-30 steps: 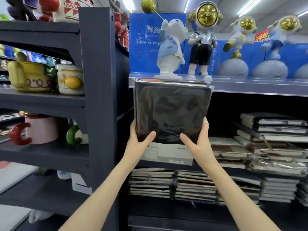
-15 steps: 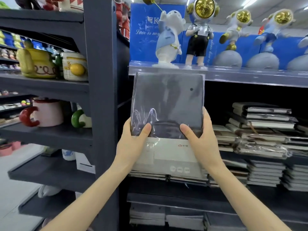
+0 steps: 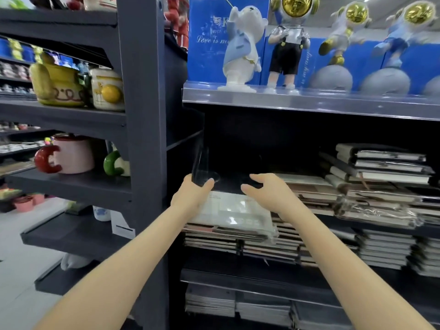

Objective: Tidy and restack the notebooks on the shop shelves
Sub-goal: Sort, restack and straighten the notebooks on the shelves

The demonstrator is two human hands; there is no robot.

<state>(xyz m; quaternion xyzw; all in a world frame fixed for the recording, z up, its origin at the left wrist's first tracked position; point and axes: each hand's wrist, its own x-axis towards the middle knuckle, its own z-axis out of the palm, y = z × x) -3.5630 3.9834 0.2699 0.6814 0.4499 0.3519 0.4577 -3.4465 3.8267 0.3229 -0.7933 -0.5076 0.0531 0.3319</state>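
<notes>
A plastic-wrapped pack of black notebooks [image 3: 228, 210] with a white paper band lies nearly flat, its far end inside the dark middle shelf [image 3: 357, 226]. It rests over a row of stacked notebooks [image 3: 238, 236] at the shelf's left end. My left hand [image 3: 190, 196] grips the pack's left edge, thumb on top. My right hand [image 3: 269, 194] holds its right side with thumb and fingers curved around the black cover. The cover's far part blends into the dark shelf.
Untidy piles of notebooks [image 3: 381, 177] fill the right of the same shelf, and more stacks [image 3: 262, 306] sit below. Astronaut and bear figurines [image 3: 242, 46] stand on the shelf above. A dark upright post [image 3: 145, 139] and shelves of ceramic mugs [image 3: 71, 156] are to the left.
The pack was held upright in front of the shelf. Both hands have tipped it flat and lowered it into the middle shelf onto the stacked notebooks.
</notes>
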